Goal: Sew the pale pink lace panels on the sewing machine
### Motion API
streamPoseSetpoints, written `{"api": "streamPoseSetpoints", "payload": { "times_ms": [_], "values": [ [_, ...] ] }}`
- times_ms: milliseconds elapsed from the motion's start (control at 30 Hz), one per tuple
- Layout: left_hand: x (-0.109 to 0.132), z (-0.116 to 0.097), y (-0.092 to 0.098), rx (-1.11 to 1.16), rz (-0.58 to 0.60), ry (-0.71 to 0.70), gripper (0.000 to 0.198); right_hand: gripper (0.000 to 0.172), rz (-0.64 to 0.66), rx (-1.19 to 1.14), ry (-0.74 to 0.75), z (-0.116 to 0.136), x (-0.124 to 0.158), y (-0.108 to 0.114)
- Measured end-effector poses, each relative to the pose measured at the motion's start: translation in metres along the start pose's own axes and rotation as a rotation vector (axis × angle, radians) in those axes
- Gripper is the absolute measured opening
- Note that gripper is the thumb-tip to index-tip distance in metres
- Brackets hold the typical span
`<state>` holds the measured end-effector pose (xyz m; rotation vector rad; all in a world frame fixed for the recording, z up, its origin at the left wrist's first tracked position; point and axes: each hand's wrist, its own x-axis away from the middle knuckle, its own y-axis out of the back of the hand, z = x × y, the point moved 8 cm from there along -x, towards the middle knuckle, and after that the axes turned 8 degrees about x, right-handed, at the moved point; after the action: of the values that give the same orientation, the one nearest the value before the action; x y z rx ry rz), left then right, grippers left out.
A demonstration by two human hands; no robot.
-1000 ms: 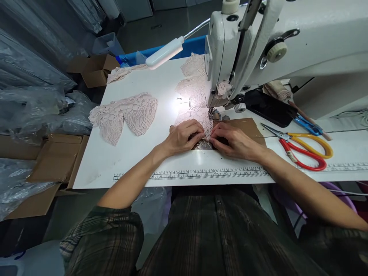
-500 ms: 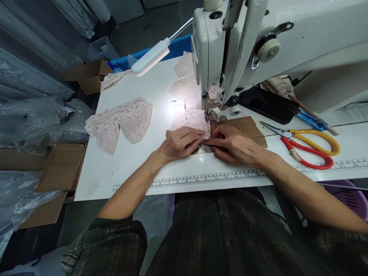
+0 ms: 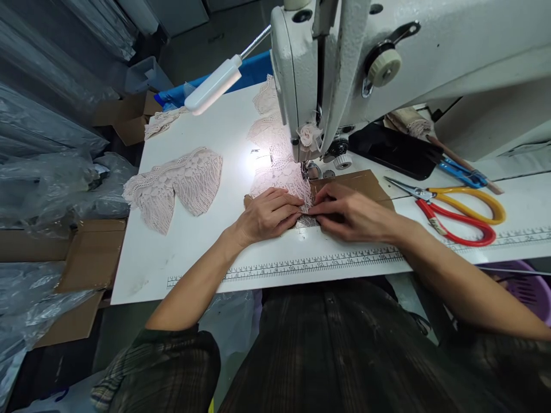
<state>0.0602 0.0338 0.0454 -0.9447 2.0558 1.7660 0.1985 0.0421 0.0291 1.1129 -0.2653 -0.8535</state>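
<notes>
Pale pink lace (image 3: 279, 178) lies under the needle area of a white sewing machine (image 3: 297, 86), with its near end between my two hands. My left hand (image 3: 269, 215) rests on the near left part of the lace, fingers together and pressed on its edge. From the right, my right hand (image 3: 350, 212) pinches the lace's near edge between thumb and fingers. The fingertips of both hands are close together, just in front of the presser foot (image 3: 306, 170). A brown cardboard piece (image 3: 365, 183) lies flat beside and partly behind my right hand.
Scissors (image 3: 424, 194) with red and yellow handles lie right, near a black phone (image 3: 394, 149) and a blue thread snipper (image 3: 462, 172). Another lace piece (image 3: 198, 180) lies left. A lamp (image 3: 215, 85) lights the work. A printed ruler (image 3: 301, 267) runs along the front edge.
The view has shifted slightly. My right hand's fingertips have drawn a little closer together on the lace edge; my left hand stays nearly in place.
</notes>
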Motion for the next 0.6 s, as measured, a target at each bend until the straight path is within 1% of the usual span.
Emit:
{"api": "streamPoseSetpoints", "payload": {
  "times_ms": [67,133,200,267,367,433,600],
  "values": [
    [0.001,0.000,-0.002,0.000,0.024,-0.001,0.004,0.035,0.033,-0.075,-0.046,-0.014,-0.006,0.008],
    [0.001,0.000,-0.004,-0.005,0.045,0.002,0.004,0.036,0.040,-0.056,-0.079,-0.028,-0.014,0.016],
    [0.001,0.000,-0.005,-0.025,0.058,0.001,0.005,0.037,0.058,-0.024,-0.098,-0.037,-0.019,0.017],
    [0.001,-0.002,-0.004,-0.056,0.063,-0.009,0.005,0.038,0.053,-0.002,-0.132,-0.042,-0.020,0.013],
    [0.000,-0.005,-0.004,-0.088,0.072,-0.035,0.005,0.038,-0.042,0.031,-0.165,-0.041,-0.015,0.009],
    [0.000,-0.006,-0.004,-0.101,0.079,-0.048,0.005,0.038,-0.092,0.033,-0.139,-0.037,-0.011,0.007],
    [0.000,-0.012,-0.004,-0.119,0.063,-0.107,0.005,0.037,-0.097,0.031,-0.058,-0.033,-0.009,0.004]
  ]
}}
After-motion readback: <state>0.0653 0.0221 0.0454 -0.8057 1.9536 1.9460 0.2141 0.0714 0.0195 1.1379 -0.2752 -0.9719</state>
